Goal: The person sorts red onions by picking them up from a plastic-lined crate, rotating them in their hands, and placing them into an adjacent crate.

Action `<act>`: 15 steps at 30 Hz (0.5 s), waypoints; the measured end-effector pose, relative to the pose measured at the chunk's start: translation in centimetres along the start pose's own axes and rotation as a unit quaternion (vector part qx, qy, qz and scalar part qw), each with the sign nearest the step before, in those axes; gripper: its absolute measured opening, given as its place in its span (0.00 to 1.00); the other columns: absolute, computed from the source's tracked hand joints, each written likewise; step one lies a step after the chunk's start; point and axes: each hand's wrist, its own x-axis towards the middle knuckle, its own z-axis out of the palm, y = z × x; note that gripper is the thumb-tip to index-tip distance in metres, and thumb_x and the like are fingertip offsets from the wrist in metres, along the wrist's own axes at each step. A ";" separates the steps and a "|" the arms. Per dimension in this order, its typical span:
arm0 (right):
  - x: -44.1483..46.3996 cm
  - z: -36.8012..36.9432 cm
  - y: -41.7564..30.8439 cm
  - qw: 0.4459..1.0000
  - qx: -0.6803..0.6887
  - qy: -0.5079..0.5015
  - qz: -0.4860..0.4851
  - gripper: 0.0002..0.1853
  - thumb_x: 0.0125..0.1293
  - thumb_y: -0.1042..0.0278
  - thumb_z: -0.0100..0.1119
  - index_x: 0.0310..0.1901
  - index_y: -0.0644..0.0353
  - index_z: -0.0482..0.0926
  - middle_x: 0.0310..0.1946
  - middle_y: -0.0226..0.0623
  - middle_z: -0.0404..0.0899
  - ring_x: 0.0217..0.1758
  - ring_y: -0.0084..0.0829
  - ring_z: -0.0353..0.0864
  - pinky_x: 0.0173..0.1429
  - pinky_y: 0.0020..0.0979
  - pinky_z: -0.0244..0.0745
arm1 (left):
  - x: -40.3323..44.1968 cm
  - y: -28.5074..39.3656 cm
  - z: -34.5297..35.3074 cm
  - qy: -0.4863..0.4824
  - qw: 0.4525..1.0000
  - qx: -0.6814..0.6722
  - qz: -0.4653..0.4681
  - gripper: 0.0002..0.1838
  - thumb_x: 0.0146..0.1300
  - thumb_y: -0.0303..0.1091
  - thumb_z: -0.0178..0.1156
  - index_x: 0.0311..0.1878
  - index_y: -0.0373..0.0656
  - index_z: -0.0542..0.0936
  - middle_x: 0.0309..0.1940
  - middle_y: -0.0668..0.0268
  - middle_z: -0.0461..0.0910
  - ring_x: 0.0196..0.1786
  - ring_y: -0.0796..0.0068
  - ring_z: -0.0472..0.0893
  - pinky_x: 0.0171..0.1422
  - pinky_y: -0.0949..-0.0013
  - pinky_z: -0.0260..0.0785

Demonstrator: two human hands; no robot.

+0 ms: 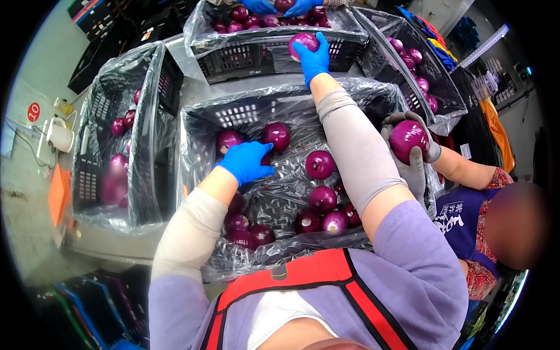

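My right hand [312, 57], in a blue glove, is closed around a red onion [301, 42] above the near wall of the far crate. Inside the lined crate [227, 114] in front of me, my left hand [245, 163], also blue-gloved, has its finger and thumb around a red onion [266, 159] that is mostly hidden. Two more red onions lie just beyond it, one of them a large onion [276, 136]. Nearer me and to the right in this crate are several others, including a single onion [320, 164].
A co-worker at the right holds a red onion [408, 141] in grey-gloved hands over my crate's edge. Another person's blue-gloved hands [280, 6] work in the far crate [256, 55]. Lined crates with onions stand at left [87, 157] and upper right [402, 79].
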 end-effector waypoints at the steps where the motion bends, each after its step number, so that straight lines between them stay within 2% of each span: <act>1: 0.1 0.0 0.2 1.000 -0.001 -0.001 0.001 0.47 0.41 0.62 0.77 0.65 0.43 0.63 0.61 0.50 0.62 0.60 0.44 0.69 0.62 0.38 0.70 | 0.0 0.0 0.1 0.000 1.000 -0.001 0.000 0.37 0.53 0.54 0.63 0.65 0.52 0.68 0.50 0.58 0.76 0.53 0.57 0.77 0.54 0.54 0.71; 7: -0.1 0.0 -0.3 1.000 -0.015 0.000 -0.019 0.47 0.41 0.61 0.77 0.66 0.41 0.62 0.61 0.51 0.61 0.60 0.45 0.69 0.62 0.39 0.70 | 0.1 0.2 -0.1 -0.006 1.000 -0.001 0.003 0.37 0.53 0.54 0.63 0.65 0.52 0.68 0.50 0.58 0.76 0.53 0.57 0.77 0.54 0.54 0.71; 9: -0.7 -0.1 -0.9 1.000 -0.024 0.009 -0.016 0.45 0.44 0.63 0.76 0.66 0.54 0.63 0.59 0.44 0.69 0.57 0.36 0.72 0.61 0.33 0.70 | 0.1 0.2 -0.1 0.001 1.000 0.003 0.004 0.36 0.53 0.54 0.63 0.65 0.51 0.68 0.50 0.58 0.76 0.53 0.56 0.77 0.54 0.54 0.71; 13: -0.3 -0.1 -0.6 0.999 -0.047 0.014 -0.023 0.46 0.44 0.63 0.76 0.66 0.54 0.63 0.58 0.45 0.69 0.58 0.36 0.72 0.61 0.34 0.70 | 0.2 0.3 -0.5 -0.008 1.000 0.000 -0.002 0.36 0.53 0.54 0.62 0.65 0.51 0.68 0.51 0.57 0.76 0.53 0.56 0.77 0.54 0.54 0.71; 15: -0.1 -0.2 -0.1 1.000 -0.017 -0.008 -0.018 0.48 0.41 0.61 0.77 0.67 0.45 0.61 0.62 0.52 0.62 0.61 0.45 0.69 0.63 0.38 0.69 | 0.1 0.4 -0.6 -0.014 1.000 0.004 -0.002 0.36 0.53 0.55 0.62 0.65 0.52 0.68 0.51 0.58 0.76 0.54 0.57 0.77 0.55 0.54 0.71</act>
